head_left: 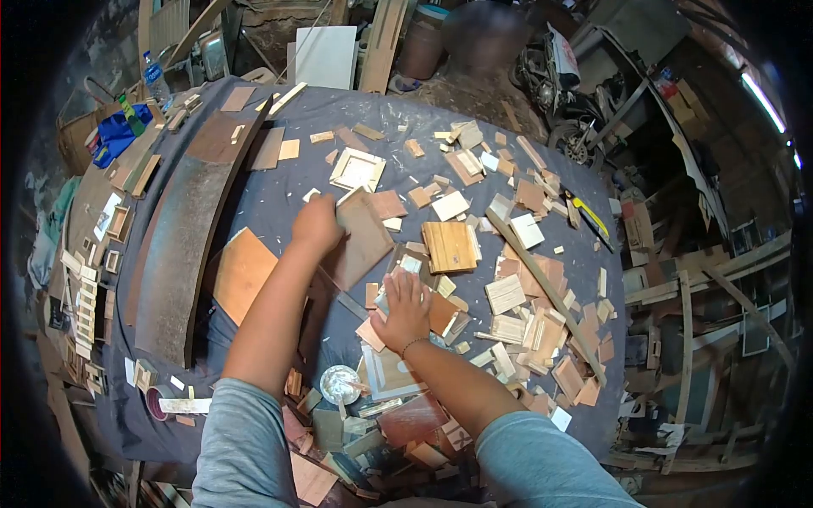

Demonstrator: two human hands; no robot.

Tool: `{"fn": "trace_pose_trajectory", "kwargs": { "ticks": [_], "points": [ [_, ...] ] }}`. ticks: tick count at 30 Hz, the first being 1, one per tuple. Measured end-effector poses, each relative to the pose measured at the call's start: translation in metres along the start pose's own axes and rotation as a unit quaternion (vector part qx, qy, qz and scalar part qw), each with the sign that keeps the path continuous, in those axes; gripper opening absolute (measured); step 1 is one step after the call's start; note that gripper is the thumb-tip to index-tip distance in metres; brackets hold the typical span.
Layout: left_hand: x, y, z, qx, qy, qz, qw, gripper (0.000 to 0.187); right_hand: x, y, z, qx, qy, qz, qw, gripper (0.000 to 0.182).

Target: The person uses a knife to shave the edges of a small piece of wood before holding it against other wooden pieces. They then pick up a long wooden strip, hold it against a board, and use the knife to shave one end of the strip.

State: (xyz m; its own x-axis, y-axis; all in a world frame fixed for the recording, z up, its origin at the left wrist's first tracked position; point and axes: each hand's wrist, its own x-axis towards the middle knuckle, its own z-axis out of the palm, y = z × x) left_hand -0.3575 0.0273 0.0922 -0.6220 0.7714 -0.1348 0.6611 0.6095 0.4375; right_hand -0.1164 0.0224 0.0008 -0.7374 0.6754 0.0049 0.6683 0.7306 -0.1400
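Observation:
My left hand (317, 225) is closed on the upper left edge of a flat brown wooden board (362, 245), which is tilted over the dark cloth. Lower and to the right, my right hand (405, 310) reaches palm down over a cluster of small wood pieces, its fingers stretched out. What lies under that palm is hidden. An orange-brown wooden panel (244, 275) lies left of my left forearm. Just beyond my right fingertips is a yellowish wooden block (450, 246). A small square wooden frame (356, 170) lies past the board.
A cup of white paste (340, 384) stands near the front edge. Long dark planks (188, 245) run along the left side. Wood offcuts cover the right side, with a long thin stick (550, 292) and a yellow-handled saw (590, 222). A motorcycle (576, 127) stands behind the table.

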Motion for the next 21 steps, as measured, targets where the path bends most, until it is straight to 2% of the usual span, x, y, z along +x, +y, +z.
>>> {"fn": "trace_pose_trajectory", "kwargs": {
  "ticks": [1, 2, 4, 6, 8, 9, 10, 12, 14, 16, 18, 19, 20, 21],
  "points": [
    [-0.004, 0.004, -0.006, -0.008, 0.040, 0.050, 0.998, 0.043, 0.000, 0.000, 0.000, -0.002, 0.003, -0.002, 1.000, 0.078],
    [-0.009, 0.007, -0.009, -0.005, 0.037, 0.050, 0.998, 0.043, 0.001, 0.001, 0.000, -0.004, 0.006, -0.004, 1.000, 0.078],
    [-0.019, 0.014, -0.012, -0.004, 0.131, 0.115, 0.985, 0.033, 0.001, -0.001, -0.004, -0.004, -0.002, -0.001, 1.000, 0.078],
    [-0.035, 0.019, -0.008, 0.008, 0.130, 0.127, 0.983, 0.032, 0.000, 0.000, -0.003, -0.003, -0.009, 0.002, 1.000, 0.078],
    [-0.049, 0.020, 0.001, 0.027, -0.005, 0.134, 0.991, 0.037, 0.000, 0.001, 0.003, 0.001, 0.030, -0.007, 1.000, 0.074],
    [-0.058, 0.026, -0.007, 0.056, -0.125, 0.120, 0.983, 0.048, 0.001, 0.000, 0.000, 0.004, 0.031, -0.004, 1.000, 0.074],
    [-0.057, 0.024, 0.005, 0.075, -0.158, 0.111, 0.978, 0.062, 0.001, 0.000, -0.004, -0.003, -0.006, 0.002, 1.000, 0.071],
    [-0.059, 0.026, 0.020, -0.001, -0.145, 0.116, 0.983, 0.069, 0.001, 0.001, -0.005, -0.008, -0.043, 0.014, 0.999, 0.069],
    [-0.058, 0.032, 0.036, -0.031, -0.138, 0.122, 0.982, 0.070, 0.000, 0.003, -0.003, 0.023, 0.001, -0.003, 1.000, 0.065],
    [-0.059, 0.045, 0.044, -0.060, -0.129, 0.127, 0.982, 0.071, 0.000, 0.003, -0.005, 0.019, -0.015, 0.004, 1.000, 0.066],
    [-0.063, 0.062, 0.051, -0.124, -0.153, 0.106, 0.975, 0.072, 0.000, 0.004, -0.003, 0.036, 0.015, 0.002, 0.999, 0.069],
    [-0.066, 0.073, 0.053, -0.126, -0.157, 0.095, 0.975, 0.073, -0.001, 0.005, -0.005, 0.048, -0.026, 0.008, 0.999, 0.072],
    [-0.071, 0.083, 0.056, -0.123, -0.156, 0.096, 0.975, 0.073, -0.001, 0.006, -0.006, 0.050, -0.024, 0.008, 0.998, 0.072],
    [-0.077, 0.094, 0.059, -0.089, -0.077, 0.132, 0.984, 0.072, -0.001, 0.006, -0.006, 0.017, -0.039, -0.002, 0.999, 0.073]
  ]
}}
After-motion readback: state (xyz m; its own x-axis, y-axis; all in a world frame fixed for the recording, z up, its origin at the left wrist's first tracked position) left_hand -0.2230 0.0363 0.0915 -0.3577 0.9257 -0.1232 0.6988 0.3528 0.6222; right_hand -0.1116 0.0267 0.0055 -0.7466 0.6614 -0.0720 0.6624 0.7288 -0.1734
